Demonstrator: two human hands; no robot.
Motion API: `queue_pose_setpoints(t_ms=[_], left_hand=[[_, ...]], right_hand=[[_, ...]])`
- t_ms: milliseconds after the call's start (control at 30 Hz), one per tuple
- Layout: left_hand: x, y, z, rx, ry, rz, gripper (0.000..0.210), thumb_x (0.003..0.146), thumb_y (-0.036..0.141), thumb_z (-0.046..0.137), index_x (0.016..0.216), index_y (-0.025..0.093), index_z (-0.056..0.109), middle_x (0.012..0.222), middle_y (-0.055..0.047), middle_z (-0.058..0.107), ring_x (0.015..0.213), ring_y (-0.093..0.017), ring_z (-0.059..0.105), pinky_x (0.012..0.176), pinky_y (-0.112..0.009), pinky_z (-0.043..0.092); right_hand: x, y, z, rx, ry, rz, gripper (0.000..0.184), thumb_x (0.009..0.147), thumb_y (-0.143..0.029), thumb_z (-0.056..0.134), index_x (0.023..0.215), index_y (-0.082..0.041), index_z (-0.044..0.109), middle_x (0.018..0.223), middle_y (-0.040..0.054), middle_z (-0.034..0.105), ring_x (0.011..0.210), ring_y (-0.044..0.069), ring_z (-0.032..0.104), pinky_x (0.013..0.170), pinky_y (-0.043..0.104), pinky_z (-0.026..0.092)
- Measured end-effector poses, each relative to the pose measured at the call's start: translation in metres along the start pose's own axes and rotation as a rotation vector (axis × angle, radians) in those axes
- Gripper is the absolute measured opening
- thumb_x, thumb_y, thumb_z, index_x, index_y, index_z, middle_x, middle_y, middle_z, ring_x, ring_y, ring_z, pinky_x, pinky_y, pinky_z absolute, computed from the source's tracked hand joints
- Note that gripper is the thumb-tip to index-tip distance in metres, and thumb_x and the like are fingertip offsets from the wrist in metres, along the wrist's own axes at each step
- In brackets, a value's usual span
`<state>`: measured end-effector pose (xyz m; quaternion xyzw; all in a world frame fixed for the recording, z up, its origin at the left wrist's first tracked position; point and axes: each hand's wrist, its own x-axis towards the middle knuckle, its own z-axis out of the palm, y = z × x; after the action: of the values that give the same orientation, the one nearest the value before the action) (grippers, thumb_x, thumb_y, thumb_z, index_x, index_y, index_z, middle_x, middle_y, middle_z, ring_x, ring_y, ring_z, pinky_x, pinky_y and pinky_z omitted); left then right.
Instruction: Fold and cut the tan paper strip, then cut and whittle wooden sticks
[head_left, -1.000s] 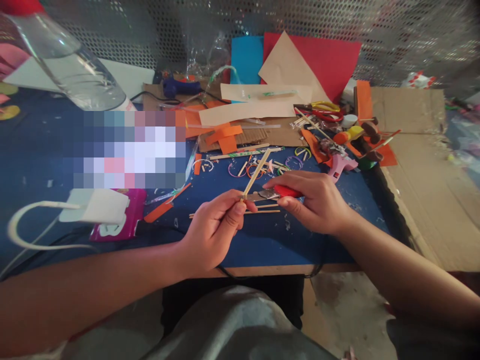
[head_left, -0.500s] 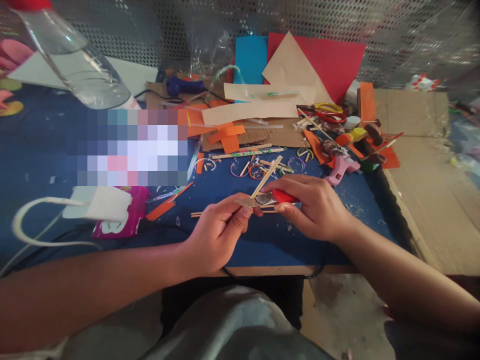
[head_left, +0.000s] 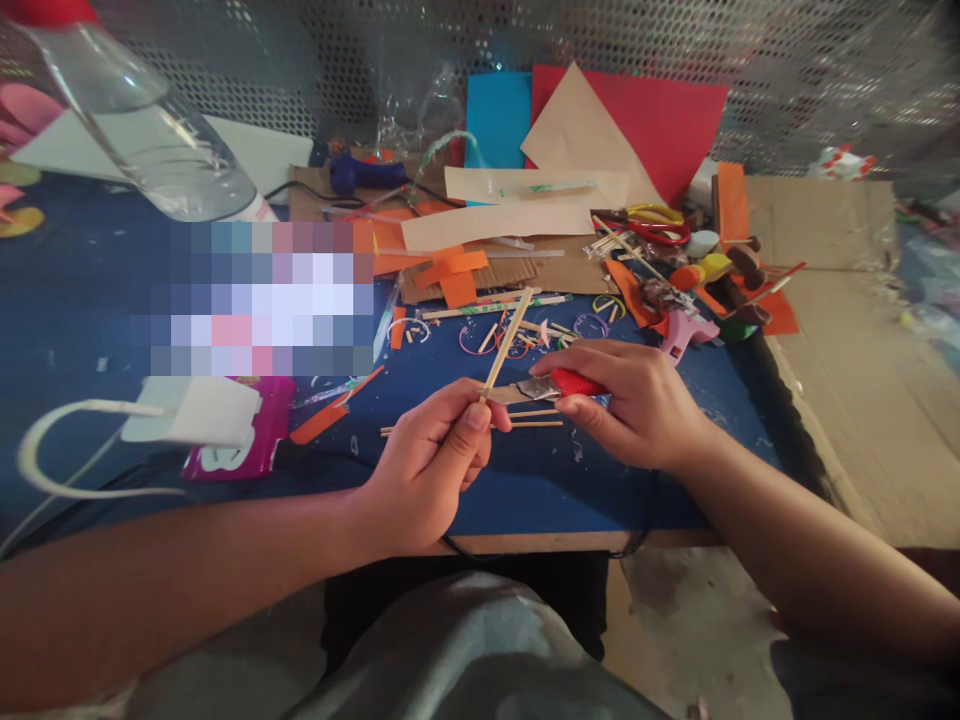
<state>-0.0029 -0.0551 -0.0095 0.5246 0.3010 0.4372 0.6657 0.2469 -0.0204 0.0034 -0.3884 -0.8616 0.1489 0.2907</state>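
Between its thumb and fingers, my left hand pinches the lower end of a thin wooden stick, which tilts up and to the right. My right hand is closed round the red handle of a utility knife. The knife's blade points left and meets the stick just above my left thumb; whether it has cut in, I cannot tell. Beneath the hands, more thin wooden sticks lie on the blue tabletop, partly hidden by my left hand.
Behind the hands lie coloured rings with short stick pieces. A pink glue gun and yellow-and-red pliers are at the right, beside cardboard. At the left are a white charger with its cable and a water bottle.
The stick and my left hand have shifted slightly left, and the stick stands a little steeper. My left thumb has moved up onto the stick's lower end. The knife stays in my right hand.
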Motion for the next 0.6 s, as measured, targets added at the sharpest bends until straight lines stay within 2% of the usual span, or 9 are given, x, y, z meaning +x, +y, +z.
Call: queue_pose_setpoints(t_ms=[367, 467, 533, 600], left_hand=[[0.001, 0.0, -0.001, 0.003, 0.018, 0.052, 0.032, 0.113, 0.046, 0.054, 0.099, 0.018, 0.061, 0.059, 0.01, 0.04, 0.045, -0.006, 0.031, 0.042, -0.018, 0.029], [-0.004, 0.0, -0.003, 0.071, 0.008, 0.129, 0.03, 0.114, 0.044, 0.052, 0.1, 0.019, 0.063, 0.06, 0.008, 0.043, 0.047, -0.007, 0.035, 0.044, -0.019, 0.031], [-0.009, 0.0, -0.003, 0.153, -0.052, 0.2, 0.03, 0.114, 0.043, 0.052, 0.102, 0.019, 0.065, 0.065, 0.005, 0.049, 0.052, -0.008, 0.041, 0.047, -0.02, 0.033], [-0.013, 0.001, -0.003, 0.153, -0.081, 0.194, 0.028, 0.116, 0.039, 0.048, 0.106, 0.02, 0.066, 0.065, 0.005, 0.048, 0.053, -0.008, 0.041, 0.048, -0.019, 0.034]], right_hand=[[0.0, 0.0, 0.0, 0.008, 0.011, -0.023, 0.048, 0.111, -0.059, 0.048, 0.116, -0.02, 0.075, 0.103, 0.0114, 0.083, 0.089, 0.025, 0.079, 0.077, 0.036, 0.058], [-0.001, 0.002, 0.002, -0.063, -0.003, 0.041, 0.049, 0.11, -0.061, 0.05, 0.114, -0.021, 0.076, 0.102, 0.0114, 0.083, 0.09, 0.026, 0.079, 0.076, 0.035, 0.056], [0.0, 0.006, 0.003, -0.143, -0.019, 0.105, 0.047, 0.108, -0.062, 0.053, 0.11, -0.021, 0.077, 0.099, 0.0103, 0.082, 0.084, 0.025, 0.077, 0.071, 0.034, 0.053], [0.001, 0.01, 0.005, -0.168, -0.022, 0.129, 0.046, 0.108, -0.062, 0.054, 0.106, -0.022, 0.077, 0.093, 0.0082, 0.081, 0.077, 0.023, 0.074, 0.066, 0.032, 0.049]])
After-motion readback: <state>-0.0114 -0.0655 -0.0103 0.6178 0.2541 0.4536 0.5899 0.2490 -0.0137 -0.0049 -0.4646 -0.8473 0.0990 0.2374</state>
